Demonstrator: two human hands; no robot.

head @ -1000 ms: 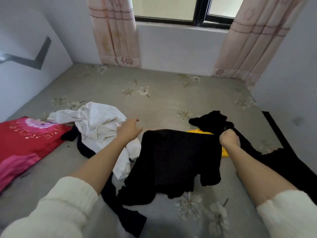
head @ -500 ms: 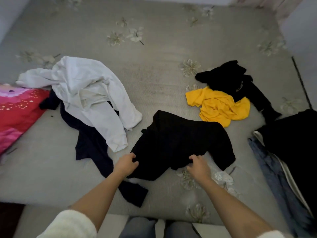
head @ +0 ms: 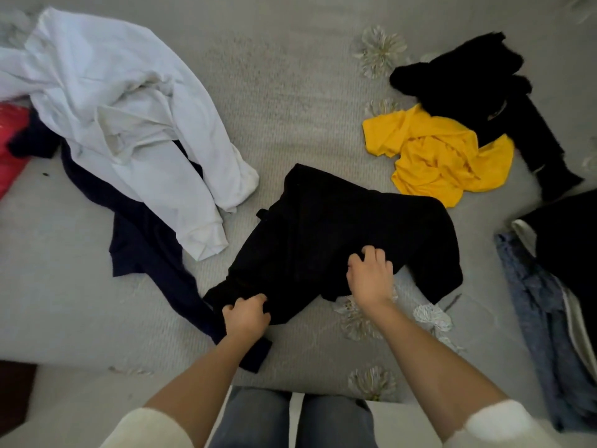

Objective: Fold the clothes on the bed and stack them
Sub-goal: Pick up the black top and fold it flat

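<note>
Bed (head: 290, 108): grey cover with a pale flower print. It carried every item below, and the person stood at its near edge.
Black garment (head: 339, 240): lay at centre-near on the cover, rumpled and not yet squared. It was the piece in hand, apparently drawn near to bring it within easy reach.
Left hand (head: 247, 315): fingers were curled round the near-left corner of the black garment, gripping the cloth.
Right hand (head: 371, 276): fingers were bent into the fabric at the middle of the near edge, pinching up a fold.
Reason for hold (judged): two grips spread along one edge suited tugging the cloth flat before a first fold.
White garment (head: 129, 118): far left, heaped and unfolded, its sleeve ends close to the black garment but apart from it.
Navy garment (head: 142, 234): lay partly under the white one. Its tail ran toward the near edge and passed beneath the left wrist, so it risked being dragged along.
Yellow garment (head: 442, 156): far right, crumpled, just beyond the black garment's far edge.
Second black piece (head: 468, 88): farthest right, overlapping the yellow garment.
Right-edge heap (head: 568, 240): dark cloth over blue fabric. Whether it was a finished stack could not be told.
Red cloth (head: 9, 147): left edge, mostly out of view.
Progress (judged): early, with most pieces loose.
</note>
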